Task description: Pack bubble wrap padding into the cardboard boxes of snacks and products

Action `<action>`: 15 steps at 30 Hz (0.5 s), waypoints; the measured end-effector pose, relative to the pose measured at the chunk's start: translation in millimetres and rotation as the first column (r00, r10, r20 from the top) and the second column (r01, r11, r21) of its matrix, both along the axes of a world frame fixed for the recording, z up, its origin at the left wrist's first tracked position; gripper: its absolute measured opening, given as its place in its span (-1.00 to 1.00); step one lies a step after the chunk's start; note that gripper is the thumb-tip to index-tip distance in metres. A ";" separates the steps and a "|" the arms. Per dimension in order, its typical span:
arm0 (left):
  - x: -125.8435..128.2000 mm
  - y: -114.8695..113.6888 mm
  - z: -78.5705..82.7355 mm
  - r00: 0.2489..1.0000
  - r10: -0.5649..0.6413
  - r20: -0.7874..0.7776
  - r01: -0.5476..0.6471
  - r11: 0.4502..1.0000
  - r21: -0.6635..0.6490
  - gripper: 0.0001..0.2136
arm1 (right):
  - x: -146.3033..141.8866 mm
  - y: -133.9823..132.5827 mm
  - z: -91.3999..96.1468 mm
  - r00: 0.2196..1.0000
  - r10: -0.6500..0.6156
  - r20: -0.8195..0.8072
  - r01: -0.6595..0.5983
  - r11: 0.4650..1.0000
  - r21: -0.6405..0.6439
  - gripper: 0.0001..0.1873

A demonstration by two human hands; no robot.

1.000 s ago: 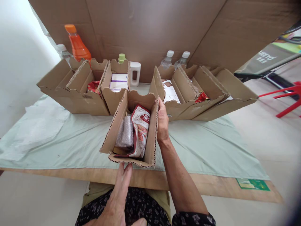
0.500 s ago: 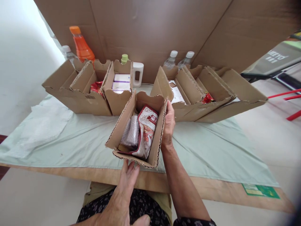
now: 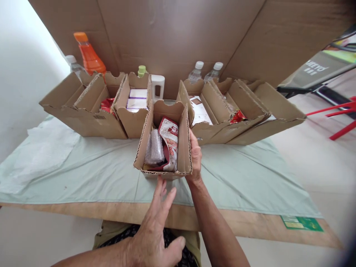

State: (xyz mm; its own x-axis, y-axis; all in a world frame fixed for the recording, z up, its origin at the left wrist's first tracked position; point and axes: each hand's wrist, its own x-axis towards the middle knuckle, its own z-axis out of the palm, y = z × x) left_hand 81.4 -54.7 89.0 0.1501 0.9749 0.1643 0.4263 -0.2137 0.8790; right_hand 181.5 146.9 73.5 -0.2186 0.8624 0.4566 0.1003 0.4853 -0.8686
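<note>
An open cardboard box (image 3: 184,148) stands on the pale green cloth (image 3: 83,174) at the table's middle. Inside it lie a bubble-wrapped item (image 3: 154,150) and a red-and-white snack packet (image 3: 170,142). My right hand (image 3: 195,157) grips the box's right wall near its front corner. My left hand (image 3: 155,230) is open with fingers stretched forward, its fingertips touching the box's near end.
Rows of open cardboard boxes (image 3: 91,111) (image 3: 236,111) stand behind, holding packets and white boxes. An orange bottle (image 3: 88,55), clear bottles (image 3: 196,72) and a white container (image 3: 157,87) line a tall cardboard backdrop (image 3: 178,33). Red chair legs (image 3: 342,118) stand at the right.
The box has slid away from me toward the row of boxes and turned straighter. My left hand followed forward behind it; my right hand kept its grip on the right wall.
</note>
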 end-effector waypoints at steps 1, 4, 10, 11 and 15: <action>1.8 4.7 0.0 1.000 0.009 -0.001 -0.009 1.000 0.004 0.11 | 3.6 -2.7 -2.7 0.998 -0.034 -0.060 0.032 0.999 -0.020 -0.19; 4.8 21.5 -1.0 0.999 0.034 -0.010 -0.034 0.999 0.004 0.02 | 20.2 -10.3 -5.9 0.975 -0.175 -0.135 0.167 0.983 -0.069 -0.48; -0.6 69.2 -11.6 0.995 0.099 -0.018 -0.099 0.995 0.015 -0.14 | 81.3 8.0 26.3 0.890 -0.456 -0.020 0.455 0.884 0.102 -0.63; -1.7 78.5 -13.6 0.994 0.104 -0.016 -0.104 0.994 0.020 -0.17 | 91.7 15.8 35.3 0.885 -0.465 0.032 0.456 0.878 0.144 -0.57; -4.4 114.4 -16.6 0.990 0.137 -0.018 -0.137 0.990 0.037 -0.29 | 118.8 47.3 64.9 0.847 -0.396 0.354 0.340 0.916 0.212 -0.35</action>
